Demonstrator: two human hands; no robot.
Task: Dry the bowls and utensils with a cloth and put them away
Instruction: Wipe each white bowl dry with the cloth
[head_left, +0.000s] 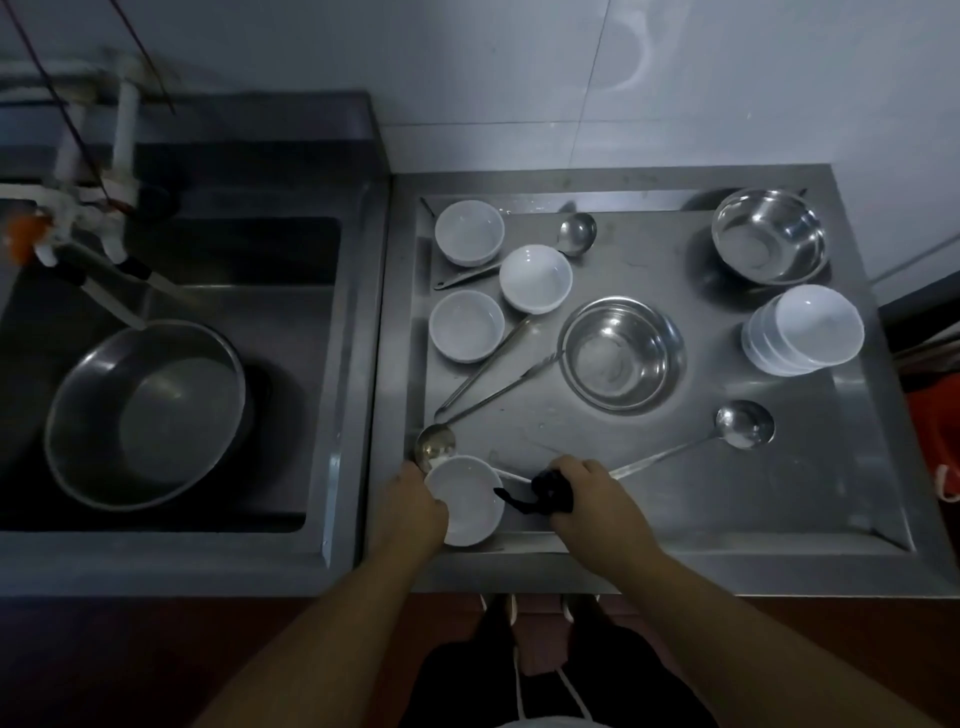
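The left hand (421, 501) grips a white bowl (467, 501) by its left rim at the near edge of the steel counter (675, 493), tipped a little toward the person so the inside faces the other hand. The right hand (582, 488) is clenched around a bunched dark cloth (545, 491), held just at the bowl's right rim with a loose tail of fabric lying over the edge; this looks like the start of wiping that bowl, steadied by one hand so the other can rub.

Three more white bowls (469, 232) sit open side up at the back left, with ladles (576, 234) and long handles lying among them, probably the undried lot (whether they are wet cannot be told in this dim light). A stack of white bowls (805, 332) stands at the far right, well apart from the rest, which suggests it is the finished pile and the held bowl's likely destination. Two steel bowls (621, 353) and another ladle (743, 423) lie between the groups. Keeping wet and dry on opposite sides saves handling anything twice.

To the left, a large steel basin (145, 415) rests in the sink (311, 519) under the tap
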